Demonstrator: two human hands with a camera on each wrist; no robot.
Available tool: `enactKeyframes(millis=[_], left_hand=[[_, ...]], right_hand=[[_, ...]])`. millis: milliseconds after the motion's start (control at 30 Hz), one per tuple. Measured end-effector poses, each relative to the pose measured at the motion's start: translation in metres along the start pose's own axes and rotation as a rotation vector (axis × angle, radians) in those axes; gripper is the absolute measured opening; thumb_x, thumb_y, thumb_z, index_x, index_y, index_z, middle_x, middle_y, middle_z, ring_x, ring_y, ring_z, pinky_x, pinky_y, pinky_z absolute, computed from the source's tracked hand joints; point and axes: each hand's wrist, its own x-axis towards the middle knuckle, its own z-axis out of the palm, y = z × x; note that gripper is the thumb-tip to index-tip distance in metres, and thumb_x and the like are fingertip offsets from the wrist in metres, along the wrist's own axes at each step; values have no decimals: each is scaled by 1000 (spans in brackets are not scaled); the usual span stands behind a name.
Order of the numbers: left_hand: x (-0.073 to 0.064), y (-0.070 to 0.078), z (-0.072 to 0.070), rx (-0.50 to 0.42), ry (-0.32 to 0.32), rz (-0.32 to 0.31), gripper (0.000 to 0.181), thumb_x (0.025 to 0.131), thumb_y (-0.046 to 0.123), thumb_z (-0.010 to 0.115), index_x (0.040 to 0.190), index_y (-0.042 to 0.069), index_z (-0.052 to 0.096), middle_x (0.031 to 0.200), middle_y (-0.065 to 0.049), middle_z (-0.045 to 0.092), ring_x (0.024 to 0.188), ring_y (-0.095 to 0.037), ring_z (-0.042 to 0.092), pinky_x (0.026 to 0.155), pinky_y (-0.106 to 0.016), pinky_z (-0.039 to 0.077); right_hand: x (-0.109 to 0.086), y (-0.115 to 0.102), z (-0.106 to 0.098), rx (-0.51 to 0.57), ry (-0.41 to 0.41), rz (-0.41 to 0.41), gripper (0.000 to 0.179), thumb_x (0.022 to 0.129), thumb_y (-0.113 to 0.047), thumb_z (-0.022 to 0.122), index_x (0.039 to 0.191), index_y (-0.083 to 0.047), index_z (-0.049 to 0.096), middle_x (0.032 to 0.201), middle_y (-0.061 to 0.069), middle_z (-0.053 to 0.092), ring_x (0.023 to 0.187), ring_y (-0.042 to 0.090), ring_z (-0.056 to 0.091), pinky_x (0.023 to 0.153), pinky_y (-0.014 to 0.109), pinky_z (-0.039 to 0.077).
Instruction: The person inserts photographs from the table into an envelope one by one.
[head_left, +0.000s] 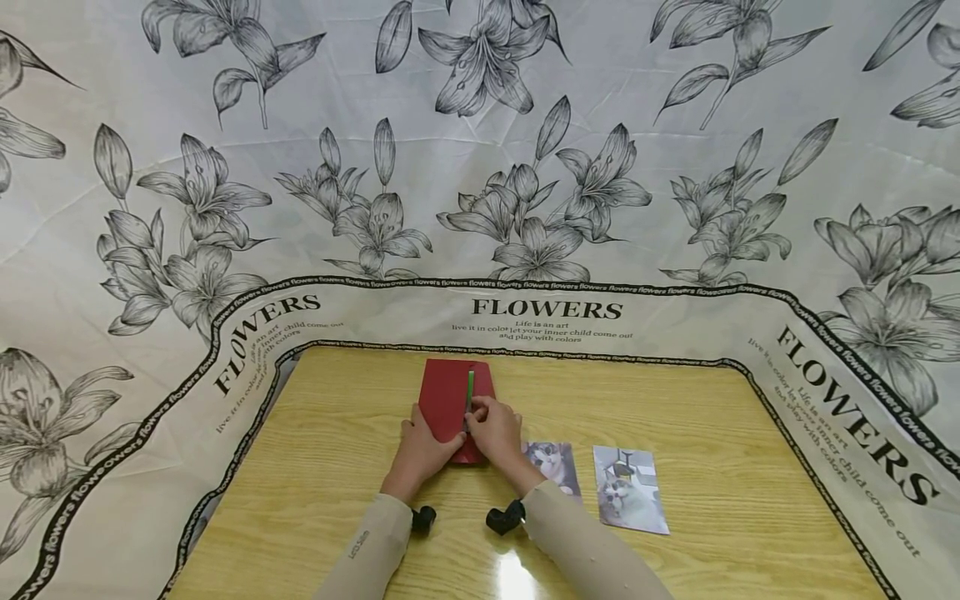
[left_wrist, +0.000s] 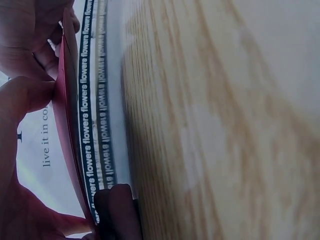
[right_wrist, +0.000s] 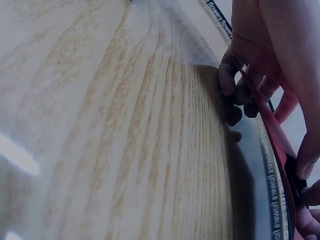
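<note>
A flat red booklet [head_left: 446, 392] is held a little above the table, seen edge-on in the left wrist view. My left hand [head_left: 426, 447] grips its left edge, with the thumb across the front. A slim green strip [head_left: 470, 385] runs lengthwise on the red face, towards the right. At the strip's lower end, my right hand [head_left: 497, 429] pinches it, while other fingers reach behind the booklet's right edge [right_wrist: 270, 120]. A dark piece [right_wrist: 295, 175] shows under the fingertips in the right wrist view; its kind is unclear.
Two cat photos lie on the wooden table [head_left: 337, 467]: one [head_left: 553, 465] partly behind the right forearm, the other photo [head_left: 630, 490] farther right. A flower-printed cloth [head_left: 547, 325] borders the table's back and sides. Black wrist cameras [head_left: 505, 518] sit at both cuffs.
</note>
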Motion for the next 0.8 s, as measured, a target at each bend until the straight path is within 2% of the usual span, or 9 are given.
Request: enactKeyframes(millis=[300,400,500,567,633,800], left_hand=[[0,-1,-1,-3,0,-13,114,89,49,82,164,-8,19,135,-36,46,108,-42,61,92,-60,56],[0,0,-1,0,-3,-25,115,90,49,83,165,-8,17,136,-36,46,109,-43,62,92,-60,56],[-1,0,0,11,-9,-37,116,90,50,82,165,-9,16,139,-37,45,111,-45,62,94,-60,55],[-1,1,0,13,-13,-43,117,90,51,82,166,-9,15,141,-39,43,114,-47,62,95,-60,55],[-1,1,-1,15,-16,-43,118,91,51,81,166,-10,14,143,-40,42,116,-48,62,96,-60,55],[0,0,-1,13,-21,-38,118,91,52,81,166,-9,13,143,-39,42,117,-46,63,97,-59,55]], right_hand=[[-2,-4,-11,34,-30,11,27,96,-11,79,122,-4,78,80,-2,74,82,25,67,94,53,38],[-4,-1,-16,51,-24,8,24,96,-9,79,120,-5,79,80,-3,73,78,20,66,95,53,43],[-5,3,-21,62,-22,11,22,96,-8,78,118,-6,79,81,-3,71,71,12,62,81,42,51],[-5,5,-27,80,-30,20,21,97,-8,78,118,-5,79,83,-2,71,66,9,57,65,32,49],[-6,7,-33,111,-49,37,22,98,-9,77,119,-5,78,87,1,71,60,8,52,56,27,43],[-9,14,-51,147,-80,67,25,100,-11,75,124,-5,76,94,6,72,53,10,49,47,25,39]])
